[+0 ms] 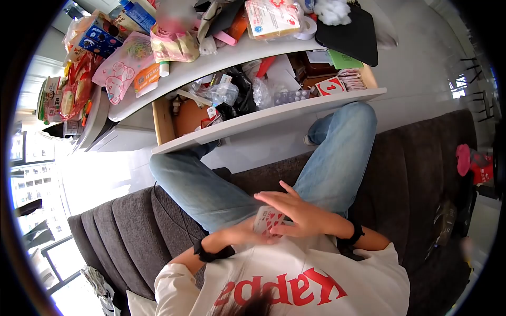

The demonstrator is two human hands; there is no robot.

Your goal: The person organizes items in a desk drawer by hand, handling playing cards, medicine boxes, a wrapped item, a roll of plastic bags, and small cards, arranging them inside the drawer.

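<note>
Low over my lap, my left hand [246, 231] holds a small stack of playing cards [268, 217]. The top card faces up and shows red hearts. My right hand [299, 211] is over the right side of the stack, its fingers stretched out and apart. Its thumb lies across the face of the top card. The fingers of my left hand are partly hidden behind the cards and the right hand. Both wrists wear black bands.
Ahead of my knees an open drawer [274, 113] holds plastic bags, a blister pack, and a red-and-white card box [330, 86]. On the desk [211, 66] above lie snack packets, tape [307, 29] and a black mat [350, 37]. I sit on a dark sofa [416, 174].
</note>
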